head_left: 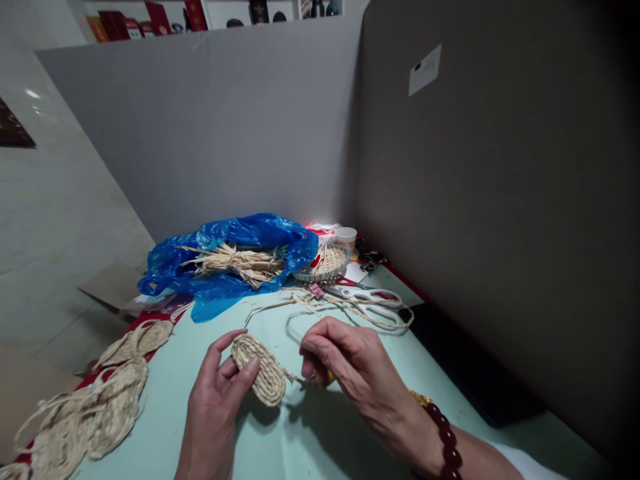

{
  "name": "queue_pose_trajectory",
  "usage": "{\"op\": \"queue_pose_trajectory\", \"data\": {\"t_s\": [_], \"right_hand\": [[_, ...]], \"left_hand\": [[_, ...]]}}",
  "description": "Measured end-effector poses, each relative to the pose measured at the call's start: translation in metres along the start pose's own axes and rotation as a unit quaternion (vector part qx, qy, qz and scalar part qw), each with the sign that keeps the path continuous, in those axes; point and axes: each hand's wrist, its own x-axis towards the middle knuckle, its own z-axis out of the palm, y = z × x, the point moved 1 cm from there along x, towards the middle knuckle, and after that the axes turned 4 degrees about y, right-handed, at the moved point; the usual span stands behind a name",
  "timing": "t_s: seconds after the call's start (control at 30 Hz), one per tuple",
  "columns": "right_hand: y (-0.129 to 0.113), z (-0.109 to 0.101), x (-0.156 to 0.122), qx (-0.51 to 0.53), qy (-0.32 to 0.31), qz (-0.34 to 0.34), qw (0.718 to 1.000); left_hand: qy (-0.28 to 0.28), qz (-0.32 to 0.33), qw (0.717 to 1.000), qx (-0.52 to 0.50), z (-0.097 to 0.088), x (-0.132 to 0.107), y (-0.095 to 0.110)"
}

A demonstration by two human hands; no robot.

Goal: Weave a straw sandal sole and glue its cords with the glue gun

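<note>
My left hand (pixel 220 383) grips a small oval woven straw sole (pixel 260 370) by its left edge, thumb on its face. The sole is coiled from braided straw and tilts above the table. From its right side a short straw cord (pixel 293 377) runs to my right hand (pixel 335 357). The right hand is closed, fingers curled round a mostly hidden thing with a yellow part (pixel 330 378) like a tool handle. Whether those fingers also pinch the cord is hidden. A red bead bracelet (pixel 447 437) circles the right wrist.
Behind my hands lie a blue plastic bag (pixel 250 230) with a straw bundle (pixel 235 261), a round woven basket (pixel 325 263), a white cup (pixel 345 236), white-handled scissors (pixel 380 308) and loose cord. Finished-looking straw pieces (pixel 117 400) line the left edge. Grey panels (pixel 250 127) enclose the back and right.
</note>
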Motion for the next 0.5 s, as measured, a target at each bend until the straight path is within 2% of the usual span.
{"op": "queue_pose_trajectory", "data": {"t_s": [0.2,0.33,0.5], "right_hand": [[-0.008,-0.012,0.006,-0.074,0.05,-0.1,0.991],[-0.016,-0.014,0.003,-0.087,0.058,-0.097,0.99],[-0.016,-0.01,-0.002,-0.108,0.072,-0.096,0.987]], "left_hand": [[0.022,0.039,0.999,0.021,0.009,-0.013,0.008],[0.019,0.042,0.998,0.03,0.008,-0.014,0.015],[0.029,0.032,0.998,0.055,-0.006,-0.005,0.017]]}}
